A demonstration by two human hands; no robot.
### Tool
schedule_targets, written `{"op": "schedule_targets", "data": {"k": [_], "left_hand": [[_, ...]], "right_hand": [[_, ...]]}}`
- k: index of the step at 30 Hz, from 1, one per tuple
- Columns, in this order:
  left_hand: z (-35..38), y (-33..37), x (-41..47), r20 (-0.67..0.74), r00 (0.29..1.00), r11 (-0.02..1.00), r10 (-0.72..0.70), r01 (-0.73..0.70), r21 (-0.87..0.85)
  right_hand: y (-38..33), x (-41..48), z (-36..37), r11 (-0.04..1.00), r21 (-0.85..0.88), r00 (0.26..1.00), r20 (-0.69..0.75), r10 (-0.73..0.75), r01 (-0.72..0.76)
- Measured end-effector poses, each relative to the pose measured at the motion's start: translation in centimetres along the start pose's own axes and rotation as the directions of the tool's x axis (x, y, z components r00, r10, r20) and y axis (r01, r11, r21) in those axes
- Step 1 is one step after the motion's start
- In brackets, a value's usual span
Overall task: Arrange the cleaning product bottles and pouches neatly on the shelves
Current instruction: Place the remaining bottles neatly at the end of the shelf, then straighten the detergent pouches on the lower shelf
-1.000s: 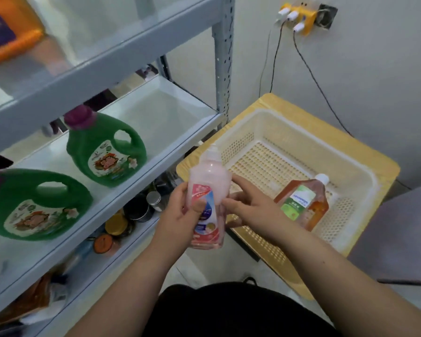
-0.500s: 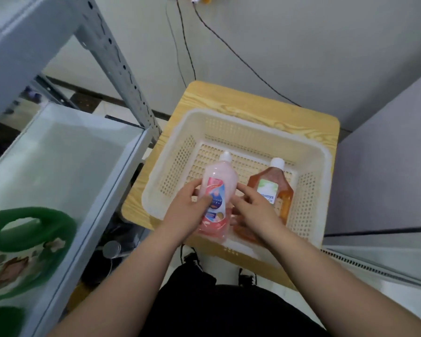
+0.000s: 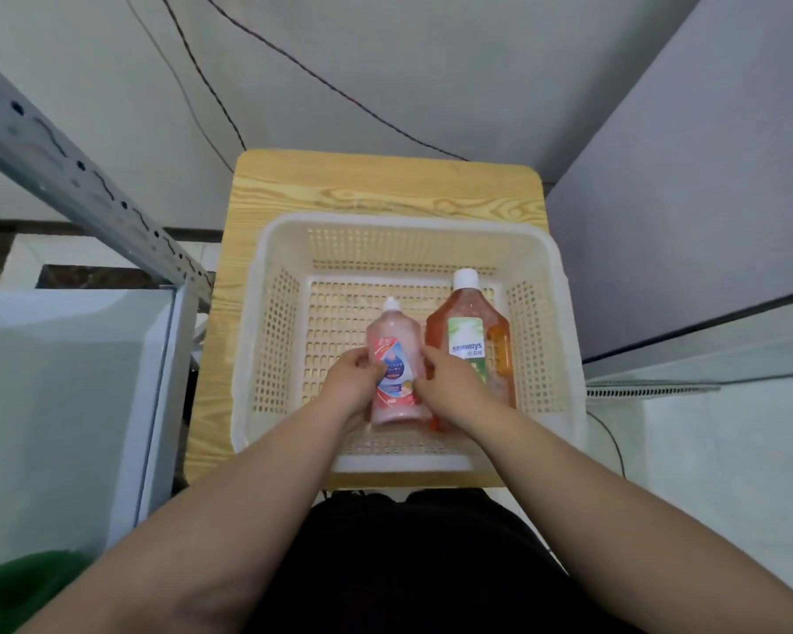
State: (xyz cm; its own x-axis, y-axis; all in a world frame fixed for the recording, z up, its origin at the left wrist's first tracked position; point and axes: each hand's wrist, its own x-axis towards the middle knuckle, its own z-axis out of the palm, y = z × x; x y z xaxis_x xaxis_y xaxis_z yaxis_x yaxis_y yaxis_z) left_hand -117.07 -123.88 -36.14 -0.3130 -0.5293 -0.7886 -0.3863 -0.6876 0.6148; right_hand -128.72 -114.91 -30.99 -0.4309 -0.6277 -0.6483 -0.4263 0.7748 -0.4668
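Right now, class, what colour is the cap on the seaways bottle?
White. The cap of the seaways bottle shows best in the head view.

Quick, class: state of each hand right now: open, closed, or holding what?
Left hand: holding the pink bottle, thumb across its label.
Right hand: holding the same pink bottle from its other side.

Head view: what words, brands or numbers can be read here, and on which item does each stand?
"seaways": on the green-and-white label of the amber bottle.
Small line beneath "seaways": too small to read.
Label of the pink bottle: printed characters, too blurred to read.
No other text or numbers show.
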Motion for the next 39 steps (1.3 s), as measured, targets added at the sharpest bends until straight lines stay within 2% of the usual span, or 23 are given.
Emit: {"op": "schedule_targets", "data": {"k": [2, 5, 8, 10, 13, 15, 18, 20, 22, 26, 31, 35, 37, 39], "left_hand": [[0.1, 0.0, 0.3, 0.001, 1.0, 1.0, 0.007, -0.007, 0.016], [0.0, 0.2, 0.7, -0.01, 1.0, 0.998, 0.024, -0.023, 0.063], [0.0, 0.4, 1.2, -0.012, 1.0, 0.981, 0.023, -0.02, 0.191], [-0.2, 0.7, 1.2, -0.015, 0.997, 0.933, 0.075, -0.065, 0.353], [-0.6, 1.4, 1.0, 0.01, 0.979, 0.759, 0.201, -0.163, 0.63], [-0.6, 1.6, 0.6, 0.051, 0.966, 0.632, 0.254, -0.205, 0.747], [-0.3, 0.8, -0.7, 0.159, 0.929, 0.37, 0.335, -0.285, 0.884], [0.6, -0.2, -2.0, 0.259, 0.902, 0.184, 0.346, -0.336, 0.924], [1.8, -1.1, -2.9, 0.266, 0.916, 0.09, 0.299, -0.305, 0.948], [3.2, -1.8, -3.9, 0.141, 0.957, 0.136, 0.253, -0.18, 0.974], [4.5, -2.0, -9.0, 0.043, 0.902, 0.104, 0.429, -0.096, 0.99], [5.7, -3.9, -17.5, 0.013, 0.807, 0.113, 0.591, -0.098, 0.989], [6.3, -5.8, -22.0, -0.051, 0.774, 0.118, 0.632, -0.031, 0.993], [7.0, -7.9, -26.1, -0.201, 0.807, 0.242, 0.555, 0.074, 0.967]], "right_hand": [[0.2, 0.4, 0.4, 0.997, -0.081, 1.0, -0.017, 0.007, -0.008], [0.6, 0.6, 1.1, 0.979, -0.196, 0.998, -0.035, -0.058, 0.051], [1.2, 1.0, 1.8, 0.962, -0.257, 0.995, -0.014, -0.099, 0.093], [1.5, 1.1, 1.8, 0.948, -0.292, 0.99, -0.015, -0.139, 0.128], [2.2, 0.7, 1.0, 0.905, -0.374, 0.974, -0.012, -0.226, 0.205], [3.1, 0.4, 0.1, 0.859, -0.456, 0.963, -0.015, -0.269, 0.233], [4.9, -0.3, -0.8, 0.796, -0.561, 0.962, 0.0, -0.275, 0.228], [6.4, -0.6, -1.1, 0.786, -0.57, 0.965, 0.049, -0.258, 0.239], [7.5, -0.8, -1.8, 0.76, -0.579, 0.955, 0.138, -0.263, 0.293], [7.9, -0.5, -4.5, 0.666, -0.615, 0.906, 0.299, -0.299, 0.423], [7.4, -0.8, -8.6, 0.548, -0.609, 0.816, 0.361, -0.451, 0.573], [6.5, -4.0, -10.2, 0.394, -0.55, 0.653, 0.427, -0.625, 0.736], [5.9, -6.3, -9.9, 0.274, -0.525, 0.552, 0.499, -0.668, 0.806], [5.4, -8.8, -8.8, 0.145, -0.505, 0.462, 0.59, -0.662, 0.851]]}}
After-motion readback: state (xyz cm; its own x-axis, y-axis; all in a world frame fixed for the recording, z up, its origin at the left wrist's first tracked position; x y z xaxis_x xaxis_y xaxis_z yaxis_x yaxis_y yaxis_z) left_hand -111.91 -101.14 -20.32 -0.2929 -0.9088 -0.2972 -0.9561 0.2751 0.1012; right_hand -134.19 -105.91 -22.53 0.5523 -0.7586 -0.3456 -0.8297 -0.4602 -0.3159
